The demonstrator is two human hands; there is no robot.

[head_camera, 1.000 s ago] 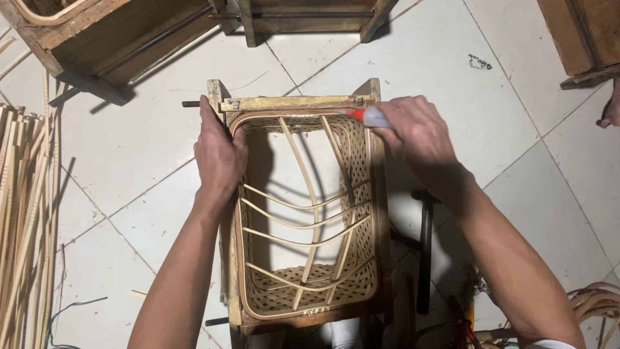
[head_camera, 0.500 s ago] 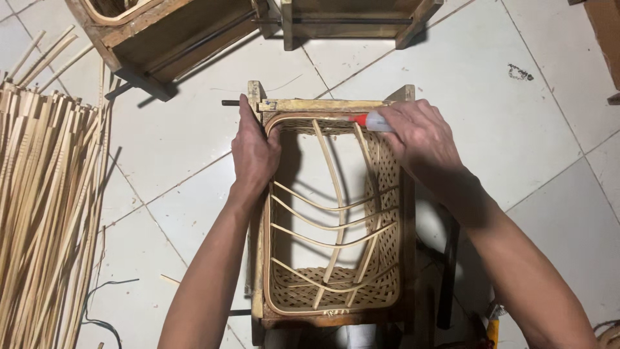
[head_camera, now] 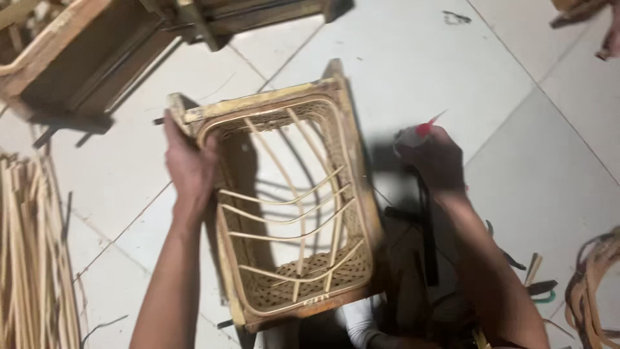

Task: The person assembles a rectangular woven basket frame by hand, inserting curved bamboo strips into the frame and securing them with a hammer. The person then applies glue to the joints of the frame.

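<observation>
A rectangular wooden frame [head_camera: 352, 161] with a half-woven rattan panel and bare cane ribs stands on the white tile floor in the middle of the view. My left hand [head_camera: 188, 165] grips its left upper side near the corner. Off to the right of the frame, my right hand [head_camera: 434, 158] is closed around a small clear bottle with a red nozzle [head_camera: 423, 129], held clear of the frame.
A bundle of long cane strips [head_camera: 29, 258] lies along the left edge. Wooden frames [head_camera: 77, 52] stand at the top left and top middle. Dark tools [head_camera: 426, 232] lie on the floor under my right arm. Coiled rattan [head_camera: 591, 291] sits at the right edge.
My right hand has lifted off the frame's top right corner and moved right with the bottle. The frame now sits tilted in view, and my left hand keeps its grip.
</observation>
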